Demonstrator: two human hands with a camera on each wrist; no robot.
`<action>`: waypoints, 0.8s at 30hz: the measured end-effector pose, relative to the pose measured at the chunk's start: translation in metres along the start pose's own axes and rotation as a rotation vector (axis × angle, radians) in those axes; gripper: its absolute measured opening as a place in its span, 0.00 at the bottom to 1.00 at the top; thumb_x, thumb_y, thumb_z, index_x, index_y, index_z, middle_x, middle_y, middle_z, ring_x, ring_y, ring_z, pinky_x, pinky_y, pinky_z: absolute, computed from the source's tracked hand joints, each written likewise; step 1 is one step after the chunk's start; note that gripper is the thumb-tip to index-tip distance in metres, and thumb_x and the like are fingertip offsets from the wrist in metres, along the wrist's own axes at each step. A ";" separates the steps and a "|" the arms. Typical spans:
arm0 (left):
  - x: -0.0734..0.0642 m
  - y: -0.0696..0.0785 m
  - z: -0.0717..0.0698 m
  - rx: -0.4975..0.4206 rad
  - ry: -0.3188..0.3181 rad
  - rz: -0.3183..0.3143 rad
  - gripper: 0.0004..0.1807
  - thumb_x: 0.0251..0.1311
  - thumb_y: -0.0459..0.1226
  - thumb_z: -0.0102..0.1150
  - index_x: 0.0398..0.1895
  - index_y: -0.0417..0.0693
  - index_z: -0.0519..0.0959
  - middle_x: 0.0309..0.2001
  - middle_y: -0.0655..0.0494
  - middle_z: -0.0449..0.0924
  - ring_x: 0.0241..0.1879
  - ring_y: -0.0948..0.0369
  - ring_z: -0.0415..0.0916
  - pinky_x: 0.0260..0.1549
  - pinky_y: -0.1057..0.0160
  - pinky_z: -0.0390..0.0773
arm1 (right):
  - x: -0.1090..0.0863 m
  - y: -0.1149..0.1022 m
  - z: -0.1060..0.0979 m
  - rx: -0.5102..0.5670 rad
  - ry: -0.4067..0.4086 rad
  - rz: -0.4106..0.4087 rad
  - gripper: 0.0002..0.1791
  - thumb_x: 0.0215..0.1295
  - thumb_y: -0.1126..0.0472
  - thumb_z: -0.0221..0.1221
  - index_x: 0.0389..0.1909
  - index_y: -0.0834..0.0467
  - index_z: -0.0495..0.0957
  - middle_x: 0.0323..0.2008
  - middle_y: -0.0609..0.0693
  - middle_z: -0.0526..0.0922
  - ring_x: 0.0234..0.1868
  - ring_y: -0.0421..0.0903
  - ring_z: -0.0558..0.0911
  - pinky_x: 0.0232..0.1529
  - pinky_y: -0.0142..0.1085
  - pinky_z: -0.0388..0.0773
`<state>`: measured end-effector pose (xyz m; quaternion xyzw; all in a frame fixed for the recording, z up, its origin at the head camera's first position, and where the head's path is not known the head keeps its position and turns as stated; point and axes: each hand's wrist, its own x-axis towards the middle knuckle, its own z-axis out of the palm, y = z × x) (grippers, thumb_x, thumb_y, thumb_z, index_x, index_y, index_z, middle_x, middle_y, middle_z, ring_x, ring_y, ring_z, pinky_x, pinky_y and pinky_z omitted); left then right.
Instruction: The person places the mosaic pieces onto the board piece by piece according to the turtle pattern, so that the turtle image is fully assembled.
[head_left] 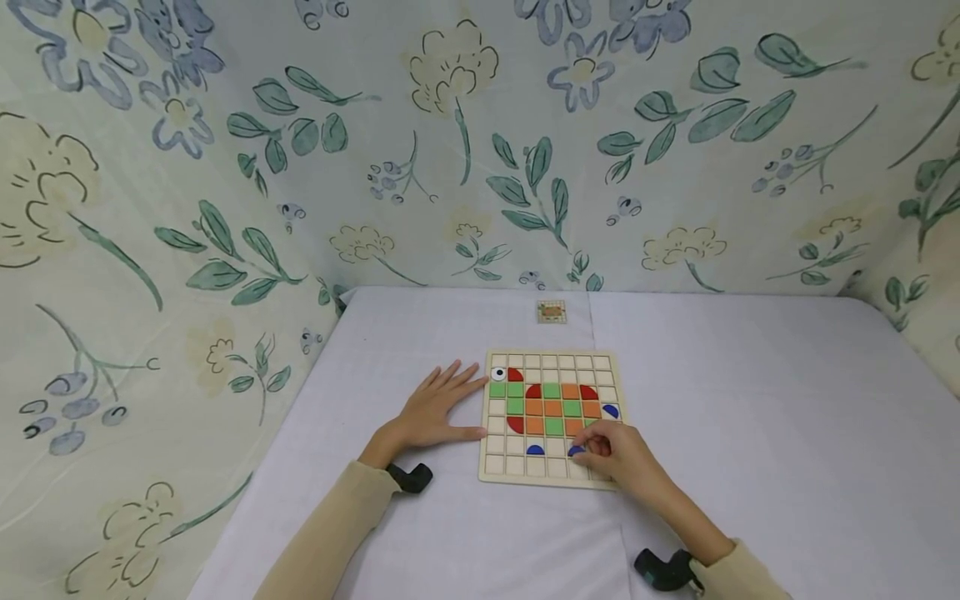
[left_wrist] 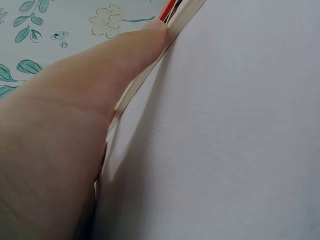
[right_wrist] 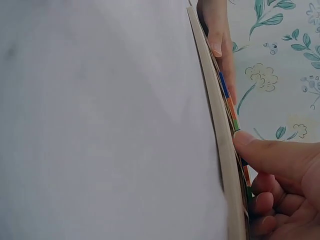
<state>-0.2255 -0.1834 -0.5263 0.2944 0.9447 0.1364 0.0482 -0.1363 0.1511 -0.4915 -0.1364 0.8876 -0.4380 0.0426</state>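
Observation:
A square wooden grid board (head_left: pixel 502 465) lies on the white cloth, with coloured tiles set in a turtle-like shape. The left hand (head_left: pixel 431 414) is spread flat, its thumb and fingertips at the board's left edge; in the left wrist view its thumb (left_wrist: pixel 125 55) touches that edge. Over the lower right of the board, the right hand (head_left: pixel 618 457) pinches a blue half-round tile (head_left: pixel 575 450) between thumb and fingers. Another blue half-round tile (head_left: pixel 536 450) sits in a cell to its left, and a third blue tile (head_left: pixel 611 411) is near the right edge. A round eye tile (head_left: pixel 498 374) is at upper left.
A small picture card (head_left: pixel 551 312) lies beyond the board on the white cloth (head_left: pixel 750 417). Floral fabric (head_left: pixel 450 167) hangs behind and at the sides. A black wrist device (head_left: pixel 411 477) is on the left wrist, another black device (head_left: pixel 663 569) on the right.

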 end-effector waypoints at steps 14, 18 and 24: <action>-0.002 0.001 -0.001 -0.009 0.017 0.003 0.52 0.54 0.76 0.47 0.80 0.70 0.50 0.80 0.63 0.41 0.78 0.57 0.29 0.73 0.47 0.32 | 0.003 0.002 -0.001 0.014 -0.021 0.006 0.06 0.57 0.66 0.72 0.34 0.60 0.85 0.21 0.44 0.71 0.23 0.40 0.68 0.22 0.30 0.64; -0.002 0.002 -0.001 -0.010 0.002 -0.004 0.52 0.54 0.77 0.47 0.80 0.71 0.49 0.80 0.64 0.39 0.78 0.58 0.28 0.73 0.48 0.31 | 0.003 0.003 -0.004 0.039 -0.013 0.025 0.07 0.58 0.64 0.72 0.35 0.60 0.86 0.22 0.45 0.72 0.25 0.40 0.70 0.23 0.29 0.66; -0.001 0.002 -0.002 -0.015 -0.004 -0.008 0.52 0.54 0.77 0.46 0.80 0.71 0.49 0.80 0.64 0.39 0.78 0.58 0.28 0.73 0.49 0.31 | 0.004 0.003 -0.021 0.106 0.039 0.030 0.08 0.62 0.61 0.69 0.38 0.62 0.87 0.25 0.47 0.78 0.26 0.42 0.71 0.24 0.29 0.68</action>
